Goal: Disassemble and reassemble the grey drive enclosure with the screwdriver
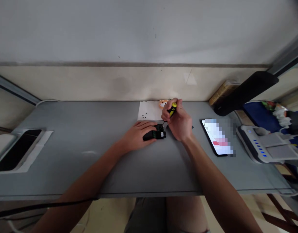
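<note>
My right hand [179, 124] is closed around a screwdriver [172, 109], its fingers wrapped on the yellow-and-black handle and its thin shaft angled down to a small black device [148, 137]; the tip is too small and too hidden for me to tell exactly where it lands on the green circuit board [159, 132] showing at the device's end; my left hand [136, 136] lies over the device, fingers stretched across and curved down, pinning it to the grey desk [73, 155]; just beyond my hands is a sheet of white paper [149, 110] with a few small black screws [144, 115] on it, and an orange-and-white figurine [163, 103] sits behind its edge; to my right lies a phone [218, 137], its lit screen blurred; farther right sit a white appliance with blue lights [260, 144] and a black lamp head [246, 92] above a book [223, 92]; at the far left, a dark rectangular opening [18, 150] is set in the desk.
</note>
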Demonstrator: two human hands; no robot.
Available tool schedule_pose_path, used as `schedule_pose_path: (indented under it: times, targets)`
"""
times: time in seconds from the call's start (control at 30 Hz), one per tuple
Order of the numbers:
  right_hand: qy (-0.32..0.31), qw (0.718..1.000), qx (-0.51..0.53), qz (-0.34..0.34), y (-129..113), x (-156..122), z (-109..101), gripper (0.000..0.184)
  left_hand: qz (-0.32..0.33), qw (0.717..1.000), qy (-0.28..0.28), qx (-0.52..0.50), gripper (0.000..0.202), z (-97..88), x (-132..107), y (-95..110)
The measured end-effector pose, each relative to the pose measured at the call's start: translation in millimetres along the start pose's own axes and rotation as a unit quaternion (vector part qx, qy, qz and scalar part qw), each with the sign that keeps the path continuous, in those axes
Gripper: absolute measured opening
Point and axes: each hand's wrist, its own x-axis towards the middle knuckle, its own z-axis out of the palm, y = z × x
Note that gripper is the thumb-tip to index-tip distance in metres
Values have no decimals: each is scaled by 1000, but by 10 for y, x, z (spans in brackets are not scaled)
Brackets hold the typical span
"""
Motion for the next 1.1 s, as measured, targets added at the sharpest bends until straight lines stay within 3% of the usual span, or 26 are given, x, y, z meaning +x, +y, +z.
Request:
schedule_pose_path:
  times: [0.6,1.1]
  targets:
    - [-33,999,2,-11,48,-27,-28,46,-21,1000,-19,-5,30,-15,6,17]
    - [-17,1000,2,-2,77,-30,-35,47,-20,1000,-8,7,36,-8,0,39]
